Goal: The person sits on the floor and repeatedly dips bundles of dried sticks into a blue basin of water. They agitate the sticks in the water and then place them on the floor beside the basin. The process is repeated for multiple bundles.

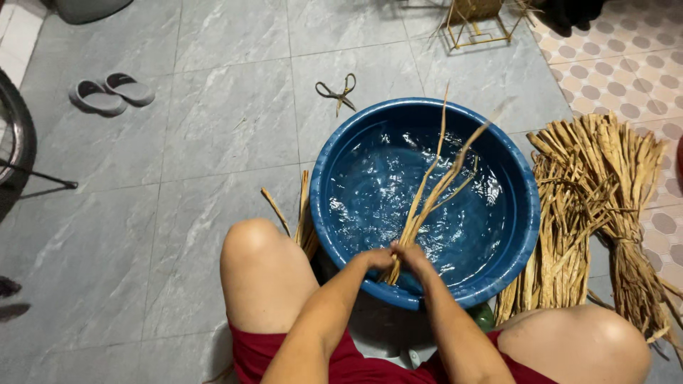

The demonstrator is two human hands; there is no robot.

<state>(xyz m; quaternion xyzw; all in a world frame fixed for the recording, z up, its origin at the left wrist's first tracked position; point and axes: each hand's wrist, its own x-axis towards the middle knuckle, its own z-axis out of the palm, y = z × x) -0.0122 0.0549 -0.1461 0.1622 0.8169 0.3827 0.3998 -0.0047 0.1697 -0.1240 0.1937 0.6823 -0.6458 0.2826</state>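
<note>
While you are soaking the reed strips (434,186) over the blue basin (530,213), your left hand (375,259) and right hand (411,257) are both gripping their lower ends; next, I think, careful pulling is needed.

Two hands, the left hand (376,259) and the right hand (411,257), met over one blue basin (519,235). Two bundles of dried stalks (594,206) lay right of them, two grey slippers (110,91) far to their left, one pair of scissors (337,91) beyond.
</note>
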